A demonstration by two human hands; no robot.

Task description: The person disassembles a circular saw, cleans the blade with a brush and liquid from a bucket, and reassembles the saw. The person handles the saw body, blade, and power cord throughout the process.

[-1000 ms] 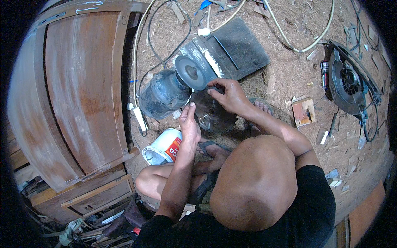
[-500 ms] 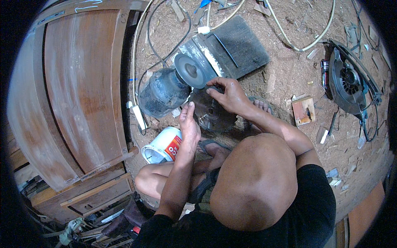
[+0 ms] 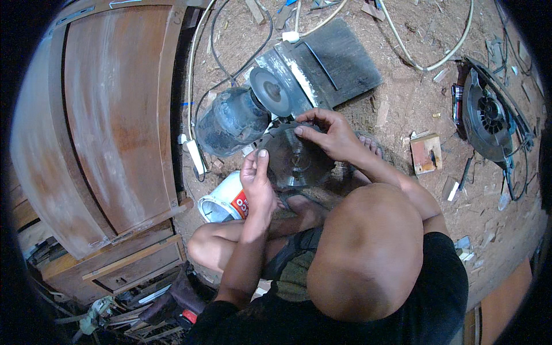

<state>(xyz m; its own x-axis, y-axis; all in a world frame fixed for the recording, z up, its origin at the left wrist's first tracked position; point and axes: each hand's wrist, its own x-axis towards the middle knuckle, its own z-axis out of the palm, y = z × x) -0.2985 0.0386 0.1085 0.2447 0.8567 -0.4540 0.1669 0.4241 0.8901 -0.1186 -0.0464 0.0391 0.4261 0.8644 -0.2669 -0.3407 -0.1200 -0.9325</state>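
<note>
A dark circular saw blade (image 3: 294, 158) with a toothed rim is held between my two hands below a bench grinder. My left hand (image 3: 257, 185) grips its left edge, thumb over the top and fingers behind. My right hand (image 3: 332, 135) pinches the upper right edge between thumb and bent fingers. Just above the blade stands the grinder's grey disc wheel (image 3: 270, 92), mounted on a worn, rounded motor (image 3: 230, 122). The blade's upper rim lies close to the wheel; whether they touch I cannot tell.
A dark board (image 3: 345, 57) lies behind the wheel. At left are a white bucket (image 3: 221, 198) on its side and a large wooden door panel (image 3: 118, 126). A handheld circular saw (image 3: 486, 115) and a small wooden block (image 3: 425, 154) rest right, among shavings and cables.
The saw blade has come nearer to me and slightly up in view, its face showing more. My left hand has shifted left and down along its edge; the right hand still grips the top.
</note>
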